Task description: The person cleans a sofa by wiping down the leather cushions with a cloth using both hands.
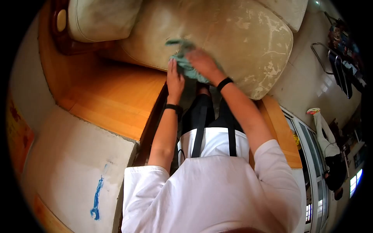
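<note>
One green cloth (188,70), bunched at the near edge of the sofa seat (233,44). Left hand (175,83) touches it, fingers straight, close together. Right hand (203,63) on it, blurred; can't tell fingers. Cloth's not flat; done vs left unclear.

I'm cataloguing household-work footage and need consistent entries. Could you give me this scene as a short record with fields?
left hand: fingers outstretched, touching the green cloth
right hand: on the cloth, blurred; exact grip unclear
cloth: bunched, at the near edge of the beige cushion
cushion condition: worn, with pale patches toward the right
wrists: a dark band on each
left side: orange-brown wooden ledge
background: another person at far right, in pale trousers and dark top
</note>
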Demonstrator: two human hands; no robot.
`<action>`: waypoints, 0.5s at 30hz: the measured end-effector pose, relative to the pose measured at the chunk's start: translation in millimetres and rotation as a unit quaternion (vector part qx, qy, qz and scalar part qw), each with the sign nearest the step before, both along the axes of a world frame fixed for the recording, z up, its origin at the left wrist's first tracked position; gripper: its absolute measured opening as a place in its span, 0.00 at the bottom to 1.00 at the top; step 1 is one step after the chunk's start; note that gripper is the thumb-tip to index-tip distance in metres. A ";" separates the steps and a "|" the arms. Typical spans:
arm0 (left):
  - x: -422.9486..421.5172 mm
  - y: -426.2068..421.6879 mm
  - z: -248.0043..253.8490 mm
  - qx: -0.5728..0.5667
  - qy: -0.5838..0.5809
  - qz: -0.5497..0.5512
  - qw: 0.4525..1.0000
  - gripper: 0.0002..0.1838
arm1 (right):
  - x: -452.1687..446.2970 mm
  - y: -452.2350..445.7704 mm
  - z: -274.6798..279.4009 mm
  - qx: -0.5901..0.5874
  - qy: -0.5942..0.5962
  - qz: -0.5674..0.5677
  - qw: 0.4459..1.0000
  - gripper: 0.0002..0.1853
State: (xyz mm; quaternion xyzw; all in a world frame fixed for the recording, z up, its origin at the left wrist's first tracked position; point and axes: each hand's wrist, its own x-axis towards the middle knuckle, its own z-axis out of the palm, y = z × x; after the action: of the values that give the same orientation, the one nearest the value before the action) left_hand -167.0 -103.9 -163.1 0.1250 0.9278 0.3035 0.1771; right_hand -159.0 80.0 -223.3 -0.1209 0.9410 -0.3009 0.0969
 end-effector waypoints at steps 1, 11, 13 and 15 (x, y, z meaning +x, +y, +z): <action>-11.8 12.8 0.3 -0.018 -0.001 -0.072 0.997 0.36 | -10.1 25.8 0.0 0.054 0.006 -0.030 0.998 0.24; 11.7 21.5 -25.6 -0.129 0.003 -0.030 0.991 0.38 | -60.5 58.9 13.8 0.174 0.110 -0.246 0.947 0.24; 20.6 12.1 -17.1 -0.161 -0.084 0.013 0.983 0.38 | -58.4 2.8 29.8 0.106 -0.121 -0.160 0.974 0.22; 25.0 0.1 -13.3 -0.164 -0.143 0.067 0.974 0.37 | -21.8 -45.5 26.2 0.040 -0.056 -0.044 0.997 0.18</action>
State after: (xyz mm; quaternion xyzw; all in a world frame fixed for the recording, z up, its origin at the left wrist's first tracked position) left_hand -142.1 -103.9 -176.4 -0.0133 0.9362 0.1730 0.3057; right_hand -180.8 34.5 -197.1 -0.0581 0.9497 -0.2737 0.1408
